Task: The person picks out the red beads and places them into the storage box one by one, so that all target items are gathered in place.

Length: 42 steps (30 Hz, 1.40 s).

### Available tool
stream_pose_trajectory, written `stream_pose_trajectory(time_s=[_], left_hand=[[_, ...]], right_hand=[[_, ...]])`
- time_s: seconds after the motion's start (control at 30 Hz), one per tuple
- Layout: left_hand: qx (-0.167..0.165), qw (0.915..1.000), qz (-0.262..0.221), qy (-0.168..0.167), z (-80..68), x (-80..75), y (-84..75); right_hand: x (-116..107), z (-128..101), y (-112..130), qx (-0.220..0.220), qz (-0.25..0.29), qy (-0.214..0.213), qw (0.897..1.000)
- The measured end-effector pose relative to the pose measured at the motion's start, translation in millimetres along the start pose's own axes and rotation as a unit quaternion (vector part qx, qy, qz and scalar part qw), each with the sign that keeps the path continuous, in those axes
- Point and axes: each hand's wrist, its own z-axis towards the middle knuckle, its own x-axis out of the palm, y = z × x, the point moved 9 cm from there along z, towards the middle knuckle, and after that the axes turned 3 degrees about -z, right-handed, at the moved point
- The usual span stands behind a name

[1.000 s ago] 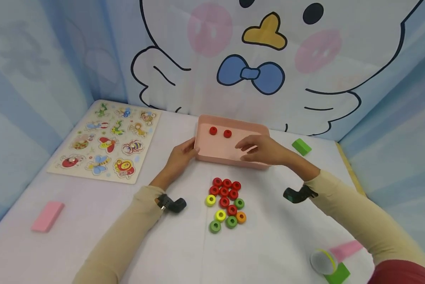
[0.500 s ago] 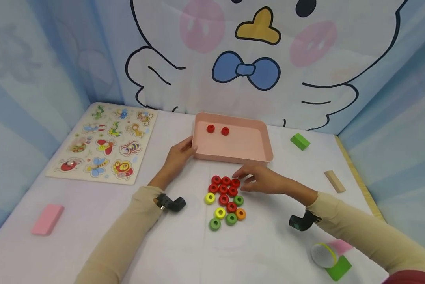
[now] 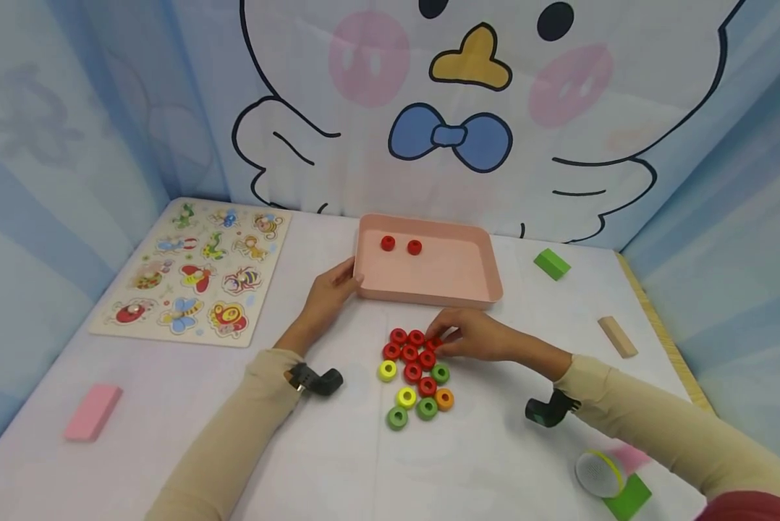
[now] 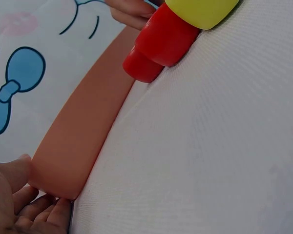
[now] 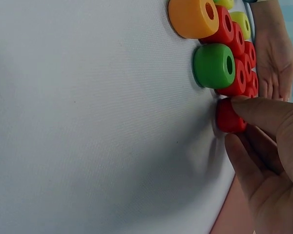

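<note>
In the head view my left hand (image 3: 328,295) grips the left end of a shallow pink tray (image 3: 429,296). The left wrist view has thumb and fingers around the tray's corner (image 4: 63,180). Two red beads (image 3: 388,244) lie inside the tray, near its back left. In front of it, several red, yellow, green and orange beads with holes sit in a cluster. My right hand (image 3: 477,335) is at the cluster's back right, thumb and fingertips pinching a red bead (image 5: 228,117). Beside that bead stands a green bead (image 5: 214,66), apart from the fingers.
At the left lie an insect puzzle board (image 3: 188,271) and a pink block (image 3: 93,412). To the right are a green block (image 3: 551,265), a wooden block (image 3: 618,336), and a toy microphone (image 3: 600,474) on another green block (image 3: 629,499). A printed curtain hangs behind the tray.
My right hand has come from above the tray back toward me to the bead cluster, and its fingers have closed on a red bead. The left hand has stayed at the tray.
</note>
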Motion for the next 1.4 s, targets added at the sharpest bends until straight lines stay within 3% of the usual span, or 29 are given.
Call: stream_pose_trajectory(time_s=[0.2,0.47,0.67,0.87,1.03,1.4], left_hand=[[0.0,0.9999,-0.009,0.014,5.8,5.8,-1.6],[-0.002,0.9999,0.008,0.008,11.4,5.6,-11.0],[-0.016,0.9998,0.009,0.003,11.0,4.4,-12.1],[-0.027,0.9996,0.0,-0.002,5.5,5.4,-3.6],[-0.035,0.9993,0.009,-0.004,-0.2,5.1,4.8],[-0.036,0.9992,0.011,-0.01,-4.3,3.0,5.7]], right_hand=[[-15.2,-5.1,1.0,0.01,-0.015,-0.008,1.0],[-75.0,-1.3,-2.2,0.02,-0.028,-0.073,0.997],[-120.2,17.7,-24.0,0.069,-0.057,-0.108,0.99],[-149.7,43.6,-53.2,0.135,-0.067,-0.137,0.979],[-153.7,67.5,-70.9,0.157,-0.059,-0.14,0.976],[-136.6,101.7,-100.2,0.2,-0.049,-0.111,0.972]])
